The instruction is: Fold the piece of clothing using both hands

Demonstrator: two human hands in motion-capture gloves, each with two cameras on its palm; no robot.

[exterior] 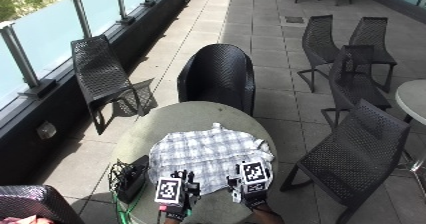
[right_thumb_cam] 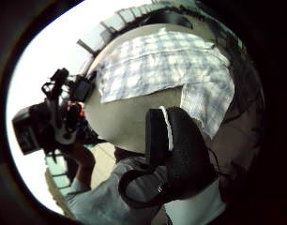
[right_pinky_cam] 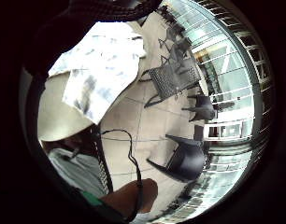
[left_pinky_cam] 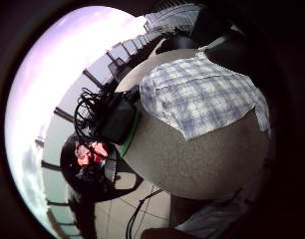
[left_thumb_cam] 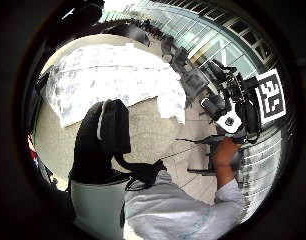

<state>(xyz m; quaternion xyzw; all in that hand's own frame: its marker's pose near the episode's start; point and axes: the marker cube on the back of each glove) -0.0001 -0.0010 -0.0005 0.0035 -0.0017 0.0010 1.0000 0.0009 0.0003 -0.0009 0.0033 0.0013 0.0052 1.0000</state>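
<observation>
A white-and-grey plaid shirt (exterior: 210, 156) lies spread flat on the round grey table (exterior: 180, 116), with one corner hanging over the table's right rim. My left hand (exterior: 186, 184) and right hand (exterior: 251, 201) hover at the near edge of the table, just short of the shirt's near hem and apart from it. Neither hand holds anything. The palm views show the shirt (left_pinky_cam: 202, 94) (left_thumb_cam: 113, 75) (right_pinky_cam: 103, 65) (right_thumb_cam: 157, 65) from a distance, with no cloth between the fingers. The right hand (left_thumb_cam: 233, 115) shows in the left thumb side view, the left hand (right_thumb_cam: 54, 122) in the right thumb side view.
A black box with coiled cables (exterior: 133, 174) sits on the table's left side, beside the shirt. A black chair (exterior: 216, 74) stands behind the table, another (exterior: 353, 149) to its right and one (exterior: 100, 74) by the glass railing on the left.
</observation>
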